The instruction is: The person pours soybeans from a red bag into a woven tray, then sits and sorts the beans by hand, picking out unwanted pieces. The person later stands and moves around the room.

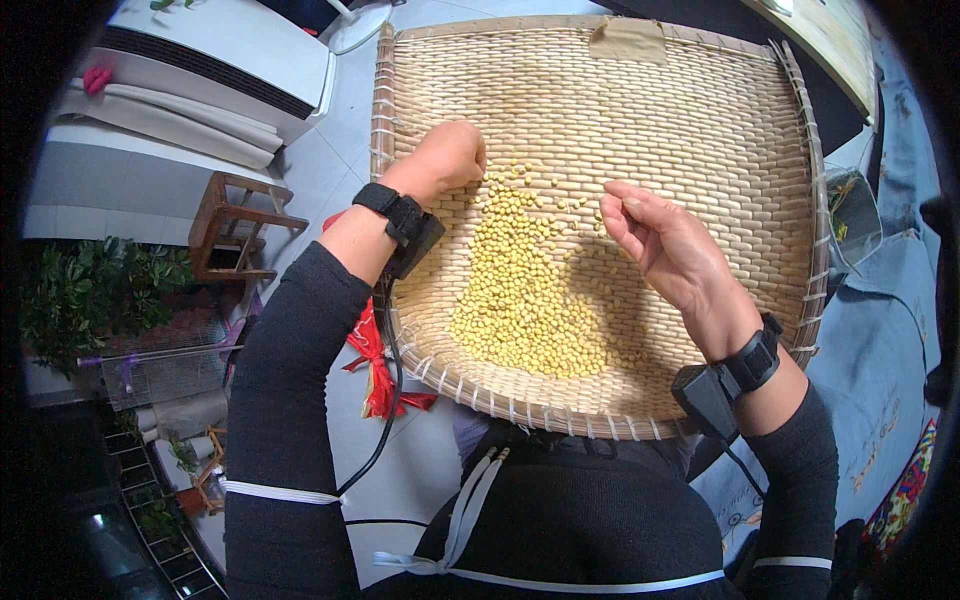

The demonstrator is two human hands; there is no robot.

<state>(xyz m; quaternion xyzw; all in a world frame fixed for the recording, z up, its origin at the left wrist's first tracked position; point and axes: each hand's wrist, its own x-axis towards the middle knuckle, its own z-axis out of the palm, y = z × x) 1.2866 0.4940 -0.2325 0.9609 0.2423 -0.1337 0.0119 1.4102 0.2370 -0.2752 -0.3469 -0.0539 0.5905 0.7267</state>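
A woven winnowing basket (697, 127) with a bound rim rests over my lap. Yellow soybeans (517, 277) lie in a heap on its left front part, with several strays near the top of the heap. My left hand (450, 156) is curled over the basket's left side, at the upper end of the heap. Its fingertips are turned away from view, so anything in them is hidden. To the right of the heap, my right hand (660, 240) hovers with bent fingers and the thumb against the index finger. Whether a bean sits between them is unclear.
A red plastic bag (375, 367) lies on the tiled floor left of the basket. Farther left stand a wooden stool (232, 229) and a leafy plant (97, 289). Blue fabric (847, 390) and a transparent bin (855, 221) are at the right. Cables hang from both wrist devices.
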